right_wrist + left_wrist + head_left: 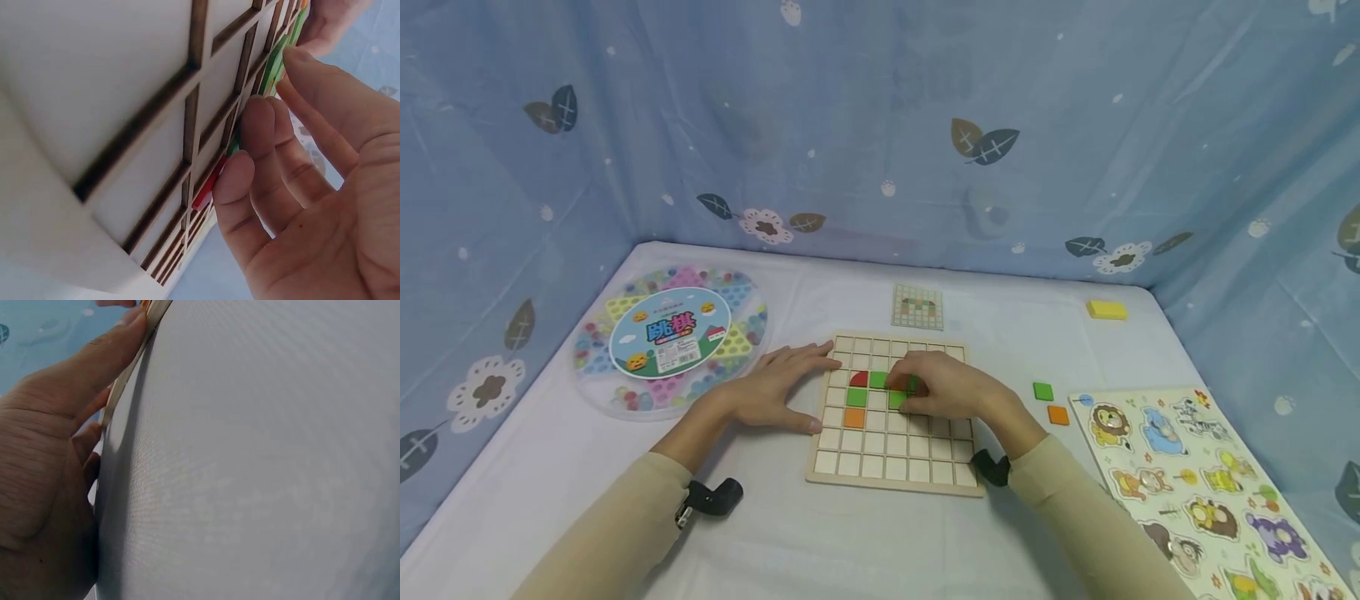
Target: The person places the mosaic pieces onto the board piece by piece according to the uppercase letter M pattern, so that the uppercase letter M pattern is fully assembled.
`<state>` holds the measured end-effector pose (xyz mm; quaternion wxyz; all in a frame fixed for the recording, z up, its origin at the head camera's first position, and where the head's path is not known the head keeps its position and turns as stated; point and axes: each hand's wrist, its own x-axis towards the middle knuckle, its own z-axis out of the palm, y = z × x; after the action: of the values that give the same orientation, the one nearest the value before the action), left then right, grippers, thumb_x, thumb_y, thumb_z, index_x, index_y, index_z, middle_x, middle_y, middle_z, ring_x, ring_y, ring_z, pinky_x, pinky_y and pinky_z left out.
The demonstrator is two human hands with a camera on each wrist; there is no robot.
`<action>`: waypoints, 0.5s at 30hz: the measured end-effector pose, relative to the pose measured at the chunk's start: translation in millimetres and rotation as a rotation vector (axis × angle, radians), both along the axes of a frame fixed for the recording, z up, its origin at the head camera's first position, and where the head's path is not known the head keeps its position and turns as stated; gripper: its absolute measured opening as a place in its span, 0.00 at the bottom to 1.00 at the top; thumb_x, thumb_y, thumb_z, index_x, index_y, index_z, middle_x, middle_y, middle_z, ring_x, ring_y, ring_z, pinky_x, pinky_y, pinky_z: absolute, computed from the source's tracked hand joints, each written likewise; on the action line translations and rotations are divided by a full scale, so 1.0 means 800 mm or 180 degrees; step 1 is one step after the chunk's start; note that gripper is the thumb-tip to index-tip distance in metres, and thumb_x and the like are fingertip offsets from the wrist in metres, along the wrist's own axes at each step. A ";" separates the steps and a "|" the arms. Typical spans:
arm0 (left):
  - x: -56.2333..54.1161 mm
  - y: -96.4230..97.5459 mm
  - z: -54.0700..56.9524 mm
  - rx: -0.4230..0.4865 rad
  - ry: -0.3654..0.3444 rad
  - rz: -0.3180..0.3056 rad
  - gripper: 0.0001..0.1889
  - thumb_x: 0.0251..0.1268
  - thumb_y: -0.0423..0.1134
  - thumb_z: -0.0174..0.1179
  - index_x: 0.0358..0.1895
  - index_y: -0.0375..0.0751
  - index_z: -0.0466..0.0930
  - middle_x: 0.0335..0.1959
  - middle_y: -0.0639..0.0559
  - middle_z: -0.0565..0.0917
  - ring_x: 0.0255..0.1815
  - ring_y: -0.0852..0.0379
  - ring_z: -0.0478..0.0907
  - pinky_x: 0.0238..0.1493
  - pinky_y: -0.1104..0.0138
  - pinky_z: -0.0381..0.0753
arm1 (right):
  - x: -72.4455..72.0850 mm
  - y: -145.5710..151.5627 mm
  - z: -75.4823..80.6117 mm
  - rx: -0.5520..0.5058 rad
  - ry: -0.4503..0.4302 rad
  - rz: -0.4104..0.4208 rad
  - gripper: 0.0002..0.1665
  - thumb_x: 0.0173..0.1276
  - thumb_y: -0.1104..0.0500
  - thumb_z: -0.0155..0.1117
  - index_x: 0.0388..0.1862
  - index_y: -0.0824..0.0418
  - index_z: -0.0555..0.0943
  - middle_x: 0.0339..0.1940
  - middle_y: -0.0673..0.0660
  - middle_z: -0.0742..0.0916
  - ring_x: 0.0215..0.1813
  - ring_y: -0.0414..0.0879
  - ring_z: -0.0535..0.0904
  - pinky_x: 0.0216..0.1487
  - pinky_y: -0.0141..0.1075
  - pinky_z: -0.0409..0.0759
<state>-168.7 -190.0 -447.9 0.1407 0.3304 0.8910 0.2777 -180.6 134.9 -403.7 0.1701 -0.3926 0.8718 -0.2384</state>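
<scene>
L hand (775, 392) flat, fingers straight, steadying square wooden grid board (895, 417) at left edge; R hand (943, 390) fingertips pressing red tile (209, 183) into mid-board cell, hiding it head-on; R wrist cam shows it; loose green square tile (1042, 391), orange square tile (1057, 414) right of board; round plastic checkers box (670, 337) left.

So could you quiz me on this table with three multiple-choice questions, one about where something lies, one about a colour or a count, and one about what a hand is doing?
1. Where does the yellow block lie?
A on the grid board
B at the table's far right
C under the left hand

2. How many loose tiles lie between the grid board and the animal puzzle?
A two
B four
C none

3. What is the left hand doing?
A lifting a tile
B resting flat against the board's left edge
C gripping the round game

Answers:
1 B: it sits alone near the far corner.
2 A: a green tile and an orange tile.
3 B: its fingers lie straight along the edge.
</scene>
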 end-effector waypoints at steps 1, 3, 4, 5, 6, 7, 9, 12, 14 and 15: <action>0.000 0.000 0.000 -0.0005 -0.0001 0.0008 0.49 0.56 0.64 0.71 0.79 0.55 0.61 0.86 0.50 0.49 0.85 0.42 0.44 0.80 0.37 0.38 | 0.000 0.000 0.001 0.0004 -0.0005 -0.0004 0.16 0.70 0.59 0.72 0.56 0.56 0.84 0.53 0.49 0.86 0.44 0.40 0.80 0.49 0.36 0.83; 0.001 0.000 0.001 -0.0010 -0.0008 0.0016 0.49 0.56 0.64 0.71 0.79 0.56 0.61 0.86 0.51 0.48 0.85 0.43 0.44 0.80 0.38 0.38 | 0.000 -0.001 0.001 0.0007 -0.0025 0.0001 0.16 0.70 0.59 0.71 0.55 0.56 0.85 0.53 0.50 0.86 0.44 0.40 0.80 0.49 0.36 0.83; 0.001 0.000 0.001 -0.0017 -0.0003 0.0013 0.49 0.56 0.65 0.71 0.79 0.56 0.61 0.86 0.51 0.48 0.85 0.43 0.44 0.80 0.38 0.38 | 0.000 -0.001 0.001 0.0021 -0.0032 -0.0001 0.15 0.71 0.59 0.71 0.55 0.56 0.85 0.53 0.49 0.86 0.44 0.40 0.80 0.49 0.36 0.82; 0.001 0.000 0.001 -0.0023 -0.0003 0.0013 0.49 0.56 0.65 0.71 0.79 0.56 0.61 0.86 0.51 0.48 0.85 0.43 0.44 0.80 0.38 0.38 | 0.000 -0.001 0.001 0.0029 -0.0040 0.0005 0.14 0.71 0.59 0.70 0.54 0.56 0.85 0.52 0.49 0.86 0.44 0.40 0.80 0.49 0.36 0.82; 0.001 0.000 0.000 -0.0024 0.0003 0.0012 0.48 0.56 0.65 0.71 0.79 0.56 0.61 0.86 0.51 0.48 0.85 0.43 0.44 0.80 0.37 0.38 | 0.000 -0.001 0.001 0.0034 -0.0039 0.0012 0.13 0.72 0.60 0.69 0.53 0.55 0.85 0.51 0.49 0.86 0.44 0.40 0.80 0.50 0.37 0.82; 0.001 -0.001 0.000 -0.0020 0.0006 0.0011 0.48 0.56 0.65 0.70 0.79 0.56 0.61 0.86 0.51 0.48 0.85 0.42 0.44 0.80 0.37 0.38 | 0.000 -0.001 0.001 0.0039 -0.0035 0.0021 0.11 0.73 0.60 0.69 0.53 0.55 0.85 0.51 0.49 0.87 0.44 0.40 0.79 0.50 0.37 0.82; 0.001 -0.001 -0.001 -0.0019 0.0020 0.0006 0.48 0.56 0.65 0.70 0.79 0.55 0.61 0.86 0.50 0.48 0.85 0.42 0.44 0.80 0.37 0.38 | 0.000 -0.001 0.000 0.0040 -0.0018 0.0049 0.09 0.74 0.59 0.67 0.51 0.55 0.86 0.49 0.48 0.87 0.45 0.40 0.79 0.50 0.37 0.81; 0.001 -0.002 0.000 -0.0013 0.0013 0.0016 0.49 0.56 0.65 0.71 0.79 0.55 0.61 0.86 0.50 0.48 0.85 0.42 0.44 0.80 0.37 0.38 | -0.001 -0.001 -0.001 0.0044 -0.0016 0.0053 0.07 0.75 0.58 0.65 0.49 0.54 0.86 0.49 0.48 0.86 0.45 0.39 0.79 0.51 0.38 0.81; 0.000 -0.002 0.000 -0.0021 0.0015 0.0015 0.49 0.56 0.65 0.71 0.79 0.56 0.61 0.86 0.51 0.48 0.85 0.42 0.44 0.80 0.37 0.38 | -0.001 0.000 0.000 0.0055 -0.0034 0.0037 0.07 0.76 0.58 0.65 0.50 0.53 0.86 0.49 0.47 0.86 0.46 0.39 0.79 0.51 0.38 0.82; 0.000 -0.001 0.000 -0.0036 0.0010 0.0018 0.49 0.56 0.65 0.71 0.80 0.56 0.60 0.86 0.52 0.47 0.85 0.43 0.44 0.80 0.38 0.38 | -0.001 0.001 0.000 0.0060 -0.0045 0.0027 0.08 0.76 0.57 0.65 0.50 0.53 0.86 0.50 0.47 0.86 0.46 0.38 0.79 0.51 0.38 0.82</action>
<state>-168.7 -191.2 -447.8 0.1404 0.3275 0.8937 0.2726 -181.3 135.6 -403.7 0.1810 -0.3930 0.8712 -0.2322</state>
